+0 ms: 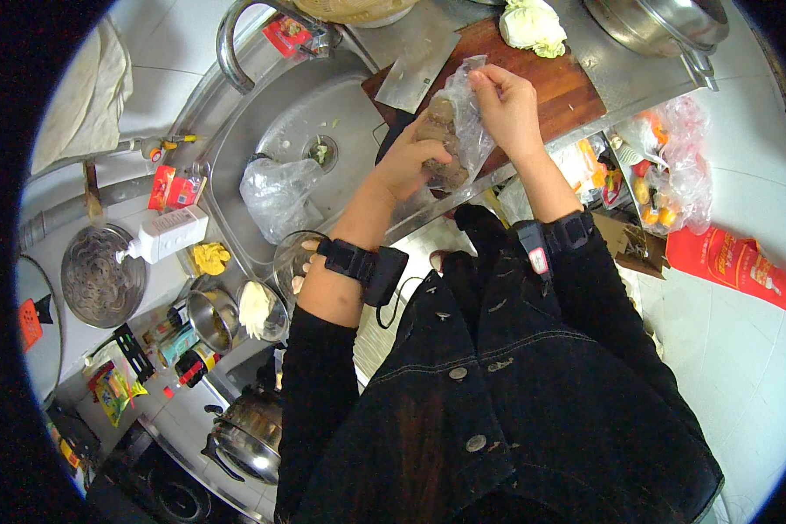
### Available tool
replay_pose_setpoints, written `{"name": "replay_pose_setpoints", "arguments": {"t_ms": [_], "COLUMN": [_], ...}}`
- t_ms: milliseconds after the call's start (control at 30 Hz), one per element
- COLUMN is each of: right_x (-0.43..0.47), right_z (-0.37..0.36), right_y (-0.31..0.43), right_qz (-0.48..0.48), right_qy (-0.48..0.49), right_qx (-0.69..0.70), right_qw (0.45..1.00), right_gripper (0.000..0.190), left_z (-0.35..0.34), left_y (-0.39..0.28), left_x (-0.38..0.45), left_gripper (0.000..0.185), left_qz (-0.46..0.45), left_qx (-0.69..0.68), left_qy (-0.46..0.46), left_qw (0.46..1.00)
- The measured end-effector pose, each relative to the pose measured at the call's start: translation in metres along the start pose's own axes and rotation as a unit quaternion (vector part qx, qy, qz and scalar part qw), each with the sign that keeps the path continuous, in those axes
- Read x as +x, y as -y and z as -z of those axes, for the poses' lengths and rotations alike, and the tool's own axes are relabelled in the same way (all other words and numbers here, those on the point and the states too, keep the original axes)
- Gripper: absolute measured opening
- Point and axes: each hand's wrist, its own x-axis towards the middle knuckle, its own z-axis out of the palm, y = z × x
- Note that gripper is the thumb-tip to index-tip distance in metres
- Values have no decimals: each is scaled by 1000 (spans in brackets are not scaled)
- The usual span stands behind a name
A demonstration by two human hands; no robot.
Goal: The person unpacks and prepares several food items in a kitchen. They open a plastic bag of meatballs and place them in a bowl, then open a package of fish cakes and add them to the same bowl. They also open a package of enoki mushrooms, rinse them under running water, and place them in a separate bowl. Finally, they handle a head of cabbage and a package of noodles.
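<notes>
My left hand (406, 160) grips a clear plastic bag (475, 124) with several lumpy brown pieces of food (447, 141) inside; I cannot tell what they are. With thumb and fingers, my right hand (507, 108) pinches the bag's upper edge. Both hands are over the front of a wooden cutting board (563, 98). A cleaver (419, 72) lies flat across the board's left end, just beyond the bag. On the far side of the board sits a pale cabbage piece (532, 27).
Left of the board is a steel sink (288, 118) holding another plastic bag (278, 196). A faucet (226, 49) arches over it. Nearer me stand glass bowls, one with a pale vegetable (255, 309), and a metal bowl (213, 321). A steel pot (655, 26) occupies the right counter.
</notes>
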Motion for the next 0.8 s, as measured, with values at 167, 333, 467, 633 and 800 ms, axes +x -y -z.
{"name": "replay_pose_setpoints", "arguments": {"t_ms": [167, 333, 467, 633, 800], "right_x": [9, 9, 10, -34, -58], "right_z": [-10, -22, -19, -26, -41], "right_y": [-19, -29, -17, 7, 12], "right_qz": [-98, -198, -192, -133, -117], "right_qy": [42, 59, 50, -33, -17], "right_qx": [54, 93, 228, 121, 122], "right_qw": [993, 974, 953, 983, 985], "right_gripper": [19, 22, 26, 22, 20], "left_z": [23, 33, 27, 17, 3], "left_y": [3, 9, 7, 2, 1], "left_x": [-3, -7, -11, -12, -13], "left_gripper": [57, 40, 40, 42, 37], "left_qz": [42, 32, -24, -88, -175], "left_qx": [-103, -146, -124, -219, -134], "left_qy": [14, 16, -40, -81, -148], "left_qw": [994, 989, 991, 968, 964]}}
